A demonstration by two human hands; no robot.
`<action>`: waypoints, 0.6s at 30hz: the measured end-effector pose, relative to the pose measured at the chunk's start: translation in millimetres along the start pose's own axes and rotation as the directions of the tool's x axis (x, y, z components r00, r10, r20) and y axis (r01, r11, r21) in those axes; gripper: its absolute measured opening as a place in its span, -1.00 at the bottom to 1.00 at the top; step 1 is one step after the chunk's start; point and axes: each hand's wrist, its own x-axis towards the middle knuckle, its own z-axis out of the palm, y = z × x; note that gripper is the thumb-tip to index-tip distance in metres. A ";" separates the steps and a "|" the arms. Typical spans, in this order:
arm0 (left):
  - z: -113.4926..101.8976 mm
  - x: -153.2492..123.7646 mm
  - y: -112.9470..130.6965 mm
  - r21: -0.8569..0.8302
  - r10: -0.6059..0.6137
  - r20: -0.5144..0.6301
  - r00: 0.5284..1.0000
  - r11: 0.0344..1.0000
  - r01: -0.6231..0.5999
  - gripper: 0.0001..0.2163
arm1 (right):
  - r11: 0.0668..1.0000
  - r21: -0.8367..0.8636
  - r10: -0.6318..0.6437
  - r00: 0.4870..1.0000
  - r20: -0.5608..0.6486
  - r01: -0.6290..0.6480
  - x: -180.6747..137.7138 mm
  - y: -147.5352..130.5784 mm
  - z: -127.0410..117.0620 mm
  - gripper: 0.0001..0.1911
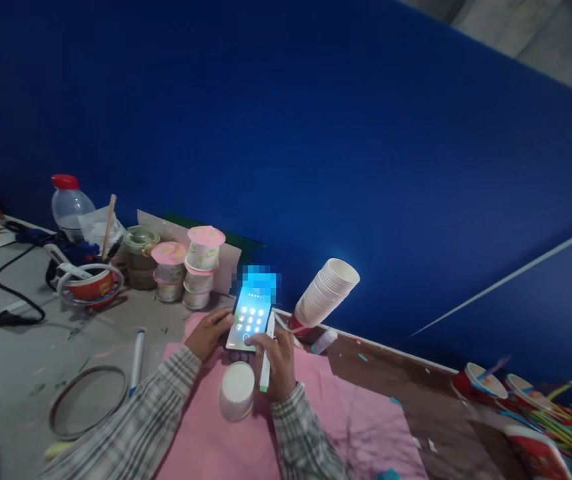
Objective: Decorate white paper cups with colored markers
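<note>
A lit smartphone (252,319) with a number keypad on its screen is tilted up before me. My left hand (211,335) grips its left edge, the thumb along the side. A white marker pen (267,363) with a green end is tucked in my right hand (281,357), whose thumb touches the lower part of the screen. Just below the phone, a white paper cup (237,391) stands bottom up on pink paper (216,443). Behind my right hand leans a tall stack of white paper cups (323,297).
Decorated pink-topped cups (201,267) are stacked at the left, beside a lidded jar (141,260) and a red-capped bottle (71,207). A tape ring (89,403) lies nearer me. Red cups (479,382) and colourful sticks (551,430) sit at right. A blue wall (291,133) rises behind.
</note>
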 end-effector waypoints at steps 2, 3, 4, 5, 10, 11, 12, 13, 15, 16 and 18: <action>0.2 0.3 -0.6 -0.002 0.000 -0.005 1.000 1.000 0.000 -0.49 | 1.000 -0.005 0.009 1.000 -0.004 -0.009 0.3 -0.3 -0.1 -0.79; 0.3 0.3 -1.1 -0.004 0.000 -0.008 1.000 1.000 0.000 -0.50 | 1.000 -0.002 0.016 1.000 -0.015 -0.016 0.6 -0.6 -0.3 -0.78; 0.6 0.3 -1.7 -0.006 -0.001 -0.010 1.000 1.000 0.001 -0.51 | 1.000 0.006 0.020 0.999 -0.025 -0.020 0.8 -0.9 -0.5 -0.77; 0.9 0.1 -2.2 -0.007 -0.002 -0.011 1.000 1.000 0.002 -0.52 | 1.000 0.019 0.016 0.999 -0.029 -0.015 1.2 -1.2 -0.7 -0.74; 5.5 -3.1 -2.4 -0.007 -0.009 0.003 1.000 1.000 0.009 -0.56 | 0.999 0.023 -0.032 0.999 0.034 0.032 3.8 -2.4 1.4 -0.57; 6.6 -4.0 -1.9 -0.004 -0.011 0.012 1.000 1.000 0.011 -0.56 | 1.000 0.009 -0.027 0.998 0.050 0.027 4.3 -2.4 2.1 -0.56; 7.6 -4.7 -1.4 -0.002 -0.011 0.020 1.000 1.000 0.011 -0.57 | 1.000 -0.008 -0.017 0.998 0.067 0.018 4.7 -2.5 2.6 -0.55; 8.4 -5.2 -0.9 0.000 -0.010 0.027 1.000 1.000 0.010 -0.58 | 1.000 -0.021 -0.008 0.997 0.080 0.010 4.9 -2.5 2.9 -0.55; 8.9 -5.5 -0.4 0.001 -0.006 0.031 1.000 1.000 0.006 -0.59 | 1.000 -0.026 0.011 0.996 0.092 -0.008 5.0 -2.7 2.5 -0.56; 8.6 -5.3 -0.3 0.002 -0.004 0.027 1.000 1.000 0.004 -0.59 | 1.000 -0.017 0.019 0.996 0.082 -0.018 4.7 -2.8 1.9 -0.58; 7.0 -4.2 -0.5 0.003 -0.001 0.016 1.000 1.000 0.001 -0.57 | 0.999 0.001 0.042 0.998 0.043 -0.042 3.6 -2.6 0.5 -0.64</action>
